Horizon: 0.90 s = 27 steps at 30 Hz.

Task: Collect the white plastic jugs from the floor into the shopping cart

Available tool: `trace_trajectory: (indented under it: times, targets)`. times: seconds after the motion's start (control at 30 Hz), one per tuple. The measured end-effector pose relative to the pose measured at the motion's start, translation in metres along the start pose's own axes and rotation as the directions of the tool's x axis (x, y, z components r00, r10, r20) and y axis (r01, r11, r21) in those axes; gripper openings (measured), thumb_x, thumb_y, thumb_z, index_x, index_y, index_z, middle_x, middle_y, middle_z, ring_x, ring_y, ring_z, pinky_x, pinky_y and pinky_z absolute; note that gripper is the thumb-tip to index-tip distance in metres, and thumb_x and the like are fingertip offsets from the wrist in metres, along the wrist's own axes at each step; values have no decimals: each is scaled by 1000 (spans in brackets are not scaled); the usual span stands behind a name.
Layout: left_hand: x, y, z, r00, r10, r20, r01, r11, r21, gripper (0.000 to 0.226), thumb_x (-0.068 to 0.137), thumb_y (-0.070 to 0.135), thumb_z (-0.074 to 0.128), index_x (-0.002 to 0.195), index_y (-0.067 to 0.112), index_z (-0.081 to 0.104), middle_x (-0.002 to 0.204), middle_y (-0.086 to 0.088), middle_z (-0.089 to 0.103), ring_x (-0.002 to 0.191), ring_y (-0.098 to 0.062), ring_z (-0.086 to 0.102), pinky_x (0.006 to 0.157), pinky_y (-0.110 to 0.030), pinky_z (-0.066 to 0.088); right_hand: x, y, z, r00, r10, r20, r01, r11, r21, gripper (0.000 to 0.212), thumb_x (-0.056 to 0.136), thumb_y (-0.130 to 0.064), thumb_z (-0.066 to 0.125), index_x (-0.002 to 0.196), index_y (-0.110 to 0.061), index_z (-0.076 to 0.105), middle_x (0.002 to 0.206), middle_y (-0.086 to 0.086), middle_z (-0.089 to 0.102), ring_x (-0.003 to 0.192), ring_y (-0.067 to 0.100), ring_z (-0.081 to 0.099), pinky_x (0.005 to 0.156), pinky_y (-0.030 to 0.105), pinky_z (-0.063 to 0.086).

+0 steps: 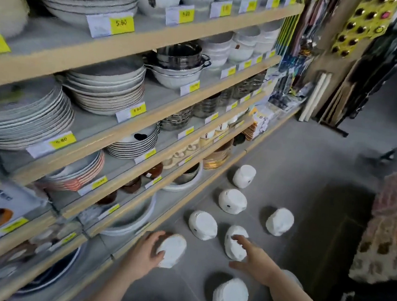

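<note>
White plastic jugs, rounded, seven in plain view, all on the grey tiled floor along the foot of the shelving. One jug lies nearest the lowest shelf edge; the left hand holds it from the shelf side, grip curled round its body. A second jug lies just to the right of it; the right hand is over it with fingers spread wide, fingertips touching or just short of its surface, cannot tell which. Further jugs: one and another further along the shelf foot, one beyond those, one out in the aisle, one nearest the viewer, below the right forearm.

Wooden-edged shelving unit, several tiers, stocked with stacked plates, bowls and metal pots; yellow price labels on the tier fronts. Patterned fabric item at the right edge. Picture blurred throughout.
</note>
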<state>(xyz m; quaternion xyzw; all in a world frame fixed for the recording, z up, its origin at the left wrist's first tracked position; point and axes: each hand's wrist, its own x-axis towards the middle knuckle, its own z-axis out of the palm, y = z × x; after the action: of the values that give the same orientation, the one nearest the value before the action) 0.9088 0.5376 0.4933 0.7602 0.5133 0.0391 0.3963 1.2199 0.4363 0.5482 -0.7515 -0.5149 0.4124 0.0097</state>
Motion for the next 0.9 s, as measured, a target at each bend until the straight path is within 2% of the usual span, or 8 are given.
trace_trajectory:
  times: [0.2, 0.4, 0.53, 0.6, 0.63, 0.7, 0.77, 0.9]
  targets:
    - [27, -69, 21, 985, -126, -115, 114, 988, -108, 68, 77, 64, 48, 138, 36, 37, 140, 12, 44, 130, -6, 42, 104, -35, 43, 111, -12, 15, 975, -196, 108, 213, 961, -174, 80, 78, -46, 70, 141, -41, 22, 151, -5, 29, 135, 19, 33, 113, 34, 28]
    - [93, -162, 126, 968, -217, -122, 214, 976, -44, 69, 88, 38, 64, 146, 30, 27, 141, 11, 31, 132, -12, 34, 103, -29, 35, 263, 8, 100, 903, -356, 241, 406, 891, -204, 82, 78, -41, 72, 144, -32, 24, 150, -6, 28, 137, 19, 28, 113, 35, 25]
    - [149, -229, 214, 965, -247, -88, 244, 969, -43, 88, 77, 42, 72, 144, 34, 14, 149, 5, 27, 139, -20, 26, 113, -35, 25, 364, 39, 180, 854, -452, 259, 515, 804, -296, 82, 77, -46, 70, 144, -37, 23, 150, -7, 25, 139, 18, 23, 118, 39, 16]
    - [179, -261, 260, 933, -310, -181, 308, 951, -41, 90, 76, 48, 65, 149, 31, 15, 144, -2, 37, 133, -27, 37, 108, -39, 29, 413, 57, 222, 815, -506, 282, 579, 726, -371, 84, 76, -50, 68, 144, -38, 20, 153, -6, 19, 141, 19, 16, 117, 37, 12]
    - [194, -279, 282, 938, -300, -173, 293, 954, -64, 97, 71, 59, 58, 150, 35, 7, 143, -9, 42, 130, -34, 42, 104, -48, 34, 438, 67, 244, 792, -533, 297, 610, 681, -406, 86, 76, -54, 68, 145, -40, 18, 154, -5, 15, 142, 20, 13, 117, 37, 10]
    - [219, -322, 327, 958, -220, -185, 238, 968, 83, 111, 56, 75, 49, 142, 52, -18, 154, -19, 21, 141, -39, 22, 106, -60, 33, 483, 87, 284, 755, -578, 311, 654, 623, -430, 91, 73, -60, 67, 144, -47, 11, 156, -5, 6, 144, 21, 6, 117, 40, 6]
    - [237, -352, 361, 955, -210, -211, 232, 969, 84, 112, 54, 83, 48, 139, 56, -20, 156, -17, 2, 143, -37, 14, 103, -57, 39, 520, 105, 318, 720, -605, 340, 692, 585, -423, 96, 70, -62, 68, 143, -48, 7, 157, -5, 0, 145, 20, -1, 118, 41, 1]
    - [256, -360, 380, 944, -318, -90, 309, 946, -101, 100, 49, 90, 55, 117, 78, -17, 155, -7, 13, 138, -33, 30, 109, -45, 35, 558, 122, 353, 673, -647, 358, 739, 599, -308, 107, 59, -62, 74, 140, -47, 7, 155, -7, -5, 143, 19, 0, 116, 40, 13]
